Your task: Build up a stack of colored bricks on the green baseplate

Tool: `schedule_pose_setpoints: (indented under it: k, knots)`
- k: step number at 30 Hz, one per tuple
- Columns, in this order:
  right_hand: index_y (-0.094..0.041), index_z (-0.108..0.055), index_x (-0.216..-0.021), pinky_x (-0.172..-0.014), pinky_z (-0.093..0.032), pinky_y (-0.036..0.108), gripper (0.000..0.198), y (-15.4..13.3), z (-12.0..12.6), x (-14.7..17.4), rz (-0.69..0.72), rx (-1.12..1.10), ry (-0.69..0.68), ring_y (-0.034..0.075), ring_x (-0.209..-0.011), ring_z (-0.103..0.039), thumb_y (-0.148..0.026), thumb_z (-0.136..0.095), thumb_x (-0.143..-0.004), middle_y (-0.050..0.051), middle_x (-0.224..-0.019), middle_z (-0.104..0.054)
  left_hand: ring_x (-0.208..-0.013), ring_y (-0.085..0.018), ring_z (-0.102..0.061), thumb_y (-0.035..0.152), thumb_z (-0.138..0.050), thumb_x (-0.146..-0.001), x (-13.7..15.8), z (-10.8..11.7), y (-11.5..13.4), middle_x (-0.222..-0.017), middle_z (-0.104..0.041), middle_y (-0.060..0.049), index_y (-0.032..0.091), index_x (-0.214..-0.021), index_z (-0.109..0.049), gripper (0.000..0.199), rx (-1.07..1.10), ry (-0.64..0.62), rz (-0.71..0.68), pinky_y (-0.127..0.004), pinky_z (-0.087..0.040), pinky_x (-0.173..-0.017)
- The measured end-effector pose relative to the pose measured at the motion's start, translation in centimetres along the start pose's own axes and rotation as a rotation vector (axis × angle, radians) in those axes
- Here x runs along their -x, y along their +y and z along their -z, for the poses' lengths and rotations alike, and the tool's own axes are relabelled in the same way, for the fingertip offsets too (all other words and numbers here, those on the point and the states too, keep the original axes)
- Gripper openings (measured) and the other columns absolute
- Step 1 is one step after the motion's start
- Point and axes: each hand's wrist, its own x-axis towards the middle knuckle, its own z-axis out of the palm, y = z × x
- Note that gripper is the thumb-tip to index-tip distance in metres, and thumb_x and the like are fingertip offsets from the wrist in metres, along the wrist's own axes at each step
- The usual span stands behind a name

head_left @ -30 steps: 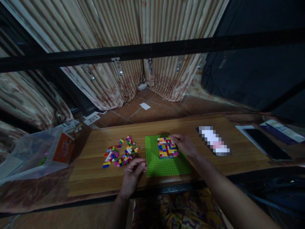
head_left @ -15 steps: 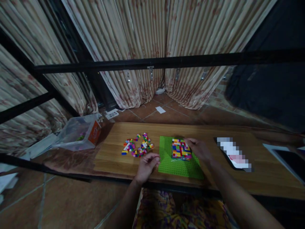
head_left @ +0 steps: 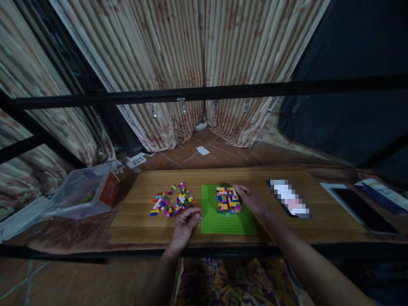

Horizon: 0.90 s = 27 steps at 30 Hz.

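A block of many-coloured toy building bricks stands on a green baseplate. My right hand is at the block's far right corner, its fingers closed together against it. Whether a small piece sits between those fingertips is hidden. My left hand hovers by the left edge of the baseplate in a pinch, with a small red brick just showing at its fingertips. Left of the plate lies a loose scatter of small bricks, close to my left hand.
The wooden table also carries a phone on the right, with a dark tablet beyond it. To the left is a clear plastic box with an orange label. A black bar crosses in front of the curtains.
My view has turned to the right, so everything sits further left in the picture. Both hands keep nearly the same places by the baseplate. Red now shows at my left fingertips.
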Motion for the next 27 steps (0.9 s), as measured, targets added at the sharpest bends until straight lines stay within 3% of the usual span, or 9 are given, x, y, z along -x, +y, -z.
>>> schedule_pose_setpoints:
  k: [4, 6, 12, 17, 27]
  knots:
    - [-0.018, -0.068, -0.104, -0.080, -0.051, 0.040, 0.049, -0.3, 0.1, 2.1, 0.057, -0.122, 0.334, 0.026, -0.089, -0.066, -0.057, -0.049, -0.085, 0.010, -0.097, -0.073, -0.070, -0.014, -0.061, 0.032, -0.072, -0.073, 0.0, 0.2, 0.0, -0.075, -0.069, -0.002, 0.017, -0.091, -0.072, 0.024, -0.038, -0.002, -0.007, -0.025, -0.049, -0.070]
    - [-0.019, -0.068, -0.103, -0.087, -0.049, 0.041, 0.041, -0.9, -0.4, 3.8, 0.092, -0.126, 0.372, 0.026, -0.096, -0.064, -0.052, -0.052, -0.085, 0.010, -0.102, -0.072, -0.070, -0.014, -0.061, 0.032, -0.073, -0.071, 0.1, 0.1, 0.2, -0.074, -0.068, -0.002, 0.017, -0.093, -0.072, 0.027, -0.043, 0.003, -0.001, -0.025, -0.049, -0.068]
    - [-0.026, -0.070, -0.103, -0.091, -0.048, 0.039, 0.028, -3.5, -3.5, 9.4, 0.148, -0.119, 0.041, 0.022, -0.101, -0.064, -0.041, -0.052, -0.088, 0.006, -0.107, -0.070, -0.062, -0.011, -0.060, 0.034, -0.076, -0.069, 1.4, -1.5, 1.0, -0.075, -0.066, -0.001, 0.017, -0.105, -0.066, 0.041, 0.021, -0.053, 0.097, -0.023, -0.049, -0.059]
    - [-0.028, -0.068, -0.111, -0.090, -0.048, 0.037, 0.028, -4.8, -4.5, 11.6, 0.181, -0.099, -0.126, 0.021, -0.103, -0.062, -0.034, -0.049, -0.091, 0.005, -0.108, -0.068, -0.058, -0.010, -0.060, 0.038, -0.076, -0.069, 2.7, -3.4, 1.2, -0.073, -0.067, -0.001, 0.016, -0.110, -0.063, 0.049, 0.107, -0.147, 0.170, -0.022, -0.049, -0.056]
    - [-0.023, -0.069, -0.096, -0.074, -0.050, 0.029, 0.018, -5.5, -3.6, 12.0, 0.170, -0.242, -0.170, 0.016, -0.079, -0.063, -0.032, -0.056, -0.088, 0.003, -0.088, -0.066, -0.059, -0.010, -0.060, 0.040, -0.069, -0.078, 3.2, -5.4, 1.8, -0.072, -0.067, -0.002, 0.016, -0.116, -0.061, 0.045, 0.182, -0.237, 0.162, -0.023, -0.050, -0.059]
